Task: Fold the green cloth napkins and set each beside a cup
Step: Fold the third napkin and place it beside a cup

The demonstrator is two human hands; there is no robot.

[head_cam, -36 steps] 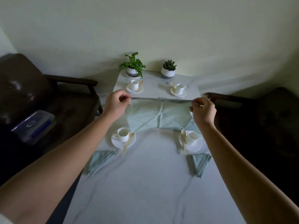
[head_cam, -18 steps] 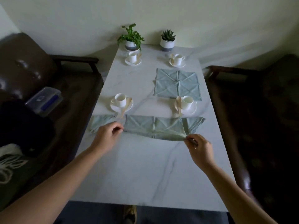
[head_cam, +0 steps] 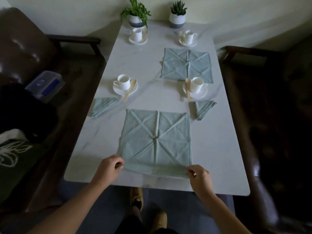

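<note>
Pinching with left hand [head_cam: 108, 168] and right hand [head_cam: 200, 174] the near corners of a pale-green square cloth napkin [head_cam: 157, 141] lying flat by the white marble table's [head_cam: 94, 149] near edge, likely soft, light, best gripped at corners.

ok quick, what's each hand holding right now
Left hand: pinches the near left corner of the spread napkin.
Right hand: pinches its near right corner.
</note>
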